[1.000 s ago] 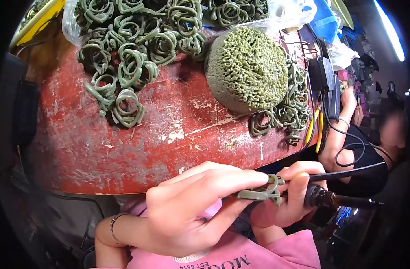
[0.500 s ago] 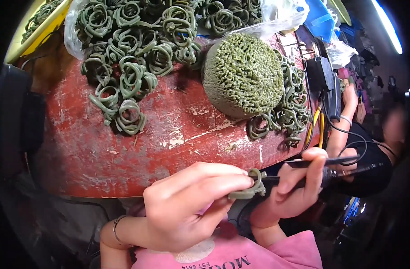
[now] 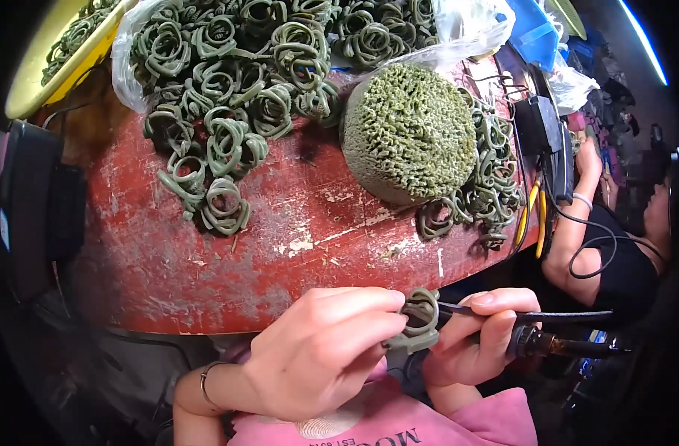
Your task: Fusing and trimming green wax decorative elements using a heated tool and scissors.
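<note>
My left hand (image 3: 321, 349) pinches a green ring-shaped piece (image 3: 421, 316) with looped bands, like carved wax, between thumb and fingers. My right hand (image 3: 477, 338) is closed just right of it. Between its thumb and fingers lies a slim black tool (image 3: 566, 317), its thin end pointing at the ring; whether the tip touches is hard to tell. Below it, a second tool with a dark, brownish handle (image 3: 570, 346) sticks out of the same hand. Both hands are above my lap, at the near edge of the red table (image 3: 280, 260).
A round block with a rough green top (image 3: 414, 134) stands on the table. Piles of green rings (image 3: 228, 141) lie behind left and right of it, some on clear plastic (image 3: 466, 26). A yellow basin (image 3: 27, 85) is far left. Black cords (image 3: 599, 238) and another person's arm (image 3: 570, 230) are at right.
The green ring has turned in my left hand, so its opening shows more. My right hand has shifted, and the two tools now spread apart. The view has moved slightly.
</note>
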Motion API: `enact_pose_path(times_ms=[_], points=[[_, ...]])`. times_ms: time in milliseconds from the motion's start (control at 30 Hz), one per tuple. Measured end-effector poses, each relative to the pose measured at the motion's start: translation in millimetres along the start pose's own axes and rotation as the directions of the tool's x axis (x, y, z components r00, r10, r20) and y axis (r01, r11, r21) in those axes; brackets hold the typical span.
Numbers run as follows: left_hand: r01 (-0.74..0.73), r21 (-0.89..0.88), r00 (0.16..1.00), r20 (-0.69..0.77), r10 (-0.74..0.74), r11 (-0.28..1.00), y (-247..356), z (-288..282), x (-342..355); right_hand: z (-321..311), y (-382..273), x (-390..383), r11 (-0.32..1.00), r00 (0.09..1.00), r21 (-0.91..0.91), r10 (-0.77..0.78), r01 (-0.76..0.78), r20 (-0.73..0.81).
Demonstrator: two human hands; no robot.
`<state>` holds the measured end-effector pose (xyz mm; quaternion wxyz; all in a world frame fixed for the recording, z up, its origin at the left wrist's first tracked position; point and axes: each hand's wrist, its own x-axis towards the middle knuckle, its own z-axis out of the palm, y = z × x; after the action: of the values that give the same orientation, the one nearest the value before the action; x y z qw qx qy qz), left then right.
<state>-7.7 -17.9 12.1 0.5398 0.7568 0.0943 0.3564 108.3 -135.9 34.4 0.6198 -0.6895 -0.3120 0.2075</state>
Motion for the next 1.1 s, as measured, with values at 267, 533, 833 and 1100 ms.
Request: enact_pose_path(times_ms=[267,533,833,1100], points=[[0.132,-0.034,0.988,0.089,-0.128,0.991,2.3,-2.9,6.3,1.5,-0.9,-4.0,0.998,0.995,0.031,0.058,-0.055,-0.079],[0.339,-0.357,0.932,-0.001,-0.364,0.870,0.9,5.8,2.5,1.3,-2.7,5.7,0.976,0.978,0.181,0.150,-0.123,-0.146],[0.385,-0.454,0.880,-0.083,-0.468,0.804,3.3,8.1,3.5,9.5,-4.6,13.0,0.973,0.974,0.064,0.220,-0.223,0.052],[0.359,-0.459,0.899,-0.064,-0.433,0.813,3.7,5.8,4.5,8.7,-8.6,13.8,0.956,0.954,0.048,0.283,-0.289,0.102]])
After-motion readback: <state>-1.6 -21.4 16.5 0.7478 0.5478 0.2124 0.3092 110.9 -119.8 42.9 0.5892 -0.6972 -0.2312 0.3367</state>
